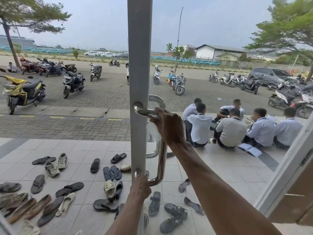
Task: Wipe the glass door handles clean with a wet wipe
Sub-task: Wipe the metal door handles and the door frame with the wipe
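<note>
A shiny steel D-shaped door handle (161, 160) is fixed to the grey frame (139, 65) of the glass door, running from an upper mount to a lower mount. My right hand (169, 126) is closed around the handle's upper part, pressing a white wet wipe (153, 131) against the bar; the wipe hangs out below my fingers. My left hand (141, 186) grips the handle's lower bend next to the bottom mount. A second handle on the far side of the glass shows behind the first.
Through the glass lie several sandals and shoes (110, 173) on the tiled porch. Several people (232, 128) sit on the step at right. Parked motorbikes (72, 83) fill the paved lot. A white window frame (284, 172) stands at the right edge.
</note>
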Demonstrator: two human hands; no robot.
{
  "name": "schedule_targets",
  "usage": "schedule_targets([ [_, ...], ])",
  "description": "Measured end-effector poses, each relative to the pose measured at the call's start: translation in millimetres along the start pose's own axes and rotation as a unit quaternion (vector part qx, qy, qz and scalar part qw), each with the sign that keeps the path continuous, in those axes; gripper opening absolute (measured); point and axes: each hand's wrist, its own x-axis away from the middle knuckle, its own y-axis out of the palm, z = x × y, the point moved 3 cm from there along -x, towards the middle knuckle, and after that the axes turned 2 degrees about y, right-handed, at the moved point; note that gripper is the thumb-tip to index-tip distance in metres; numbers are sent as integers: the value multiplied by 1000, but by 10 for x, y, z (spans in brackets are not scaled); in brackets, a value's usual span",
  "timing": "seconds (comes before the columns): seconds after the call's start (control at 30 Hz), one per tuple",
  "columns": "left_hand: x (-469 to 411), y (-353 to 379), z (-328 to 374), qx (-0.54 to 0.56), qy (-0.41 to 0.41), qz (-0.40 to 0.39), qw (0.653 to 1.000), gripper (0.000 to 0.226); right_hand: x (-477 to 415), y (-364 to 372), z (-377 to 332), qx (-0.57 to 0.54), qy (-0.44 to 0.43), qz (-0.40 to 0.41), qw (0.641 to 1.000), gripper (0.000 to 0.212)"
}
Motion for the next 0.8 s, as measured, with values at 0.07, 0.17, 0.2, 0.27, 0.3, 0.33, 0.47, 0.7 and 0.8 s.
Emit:
schedule_targets([
  [0.07,-13,2,-2,-1,-1,0,1000,21,-39,4,-28,8,-21,-2,1000,37],
  [0.17,-30,14,1,-6,-2,3,1000,20,-104,11,-92,3,-52,-22,998,41],
  [0.2,-34,16,0,-9,-3,5,1000,21,-125,11,-117,3,-64,-29,998,42],
  [0.27,-41,15,-4,-11,-8,8,1000,24,-172,22,-179,11,-86,-40,995,42],
  [0.3,-43,15,-5,-13,-8,10,1000,26,-198,37,-215,15,-91,-44,995,40],
  [0.33,-43,18,-4,-16,-7,12,1000,26,-223,57,-261,24,-91,-48,994,35],
  [0.47,-48,35,-6,-21,-13,19,1000,28,-310,179,-504,137,-87,-66,985,14],
  [0.7,-23,38,-16,-34,-12,29,999,33,-476,297,-776,165,-51,-98,980,16],
  [0.8,-8,31,-14,-34,-6,30,999,35,-452,329,-758,160,-44,-93,982,24],
])
